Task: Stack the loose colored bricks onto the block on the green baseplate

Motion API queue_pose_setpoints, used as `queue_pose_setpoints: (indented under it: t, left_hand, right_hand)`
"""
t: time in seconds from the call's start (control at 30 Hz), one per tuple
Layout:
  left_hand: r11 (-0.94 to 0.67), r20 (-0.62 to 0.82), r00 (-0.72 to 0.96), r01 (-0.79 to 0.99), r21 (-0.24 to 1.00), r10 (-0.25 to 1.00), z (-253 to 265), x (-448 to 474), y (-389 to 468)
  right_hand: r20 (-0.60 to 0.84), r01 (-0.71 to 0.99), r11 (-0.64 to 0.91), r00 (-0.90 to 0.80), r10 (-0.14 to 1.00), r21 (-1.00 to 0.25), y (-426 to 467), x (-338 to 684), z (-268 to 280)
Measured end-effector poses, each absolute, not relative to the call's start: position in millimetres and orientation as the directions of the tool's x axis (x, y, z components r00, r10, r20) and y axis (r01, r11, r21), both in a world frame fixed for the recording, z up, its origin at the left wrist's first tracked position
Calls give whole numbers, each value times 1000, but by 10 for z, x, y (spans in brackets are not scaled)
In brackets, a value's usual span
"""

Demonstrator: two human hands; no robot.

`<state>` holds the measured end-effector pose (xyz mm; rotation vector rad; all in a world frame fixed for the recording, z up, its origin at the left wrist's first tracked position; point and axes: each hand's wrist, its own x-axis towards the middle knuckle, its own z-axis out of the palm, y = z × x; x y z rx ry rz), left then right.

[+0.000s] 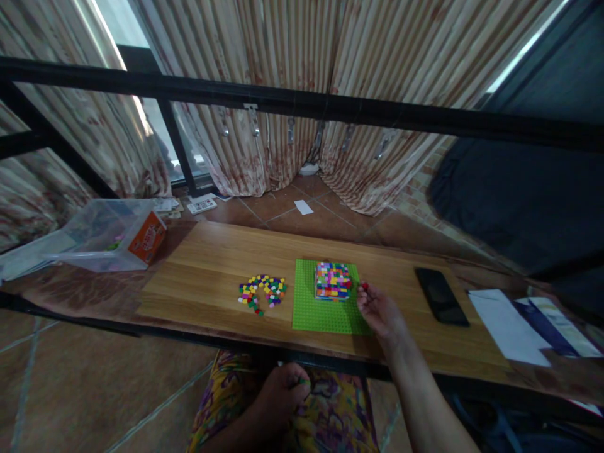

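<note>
On green baseplate (309, 318): boxy multicoloured block (333, 281); right fingers (362, 298) pinch red brick (365, 286), left fingers (298, 372), apparently, green brick (302, 381).

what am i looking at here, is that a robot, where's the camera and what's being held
There's no robot, just a person's bare hands, seen by a camera worn on their own head, looking forward and down. On the wooden board lie loose coloured bricks, a green baseplate carrying a multicoloured brick block, and a dark phone. The right hand holds a small red piece beside the block. The left hand, curled over the lap, seems to hold something small and green, too small to identify.
</note>
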<state>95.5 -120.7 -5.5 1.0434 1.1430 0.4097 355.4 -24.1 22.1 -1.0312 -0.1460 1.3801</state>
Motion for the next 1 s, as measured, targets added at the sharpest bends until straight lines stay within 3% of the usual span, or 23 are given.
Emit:
queue_pose_setpoints:
  t: [0.1, 0.3, 0.5, 0.7, 1.0]
  left_hand:
    - [497, -544, 402, 224, 839, 737, -73, 954, -1213]
    - [479, -517, 415, 201, 855, 749, -131, 936, -1227]
    - [464, -506, 416, 204, 862, 756, -115, 928, -1220]
    - [452, -512, 415, 241, 859, 752, -99, 927, -1210]
    - [448, -511, 423, 246, 860, 748, -143, 918, -1191]
  right_hand:
    - [-447, -701, -135, 283, 849, -700, -237, 3529, 275]
    - [-351, -419, -164, 421, 837, -893, -182, 3383, 329]
    - [-308, -342, -156, 451, 838, -927, -109, 3306, 314]
    - [-148, -128, -96, 513, 845, -987, -107, 3255, 280]
    - [-108, -92, -69, 536, 837, -993, -145, 3258, 197]
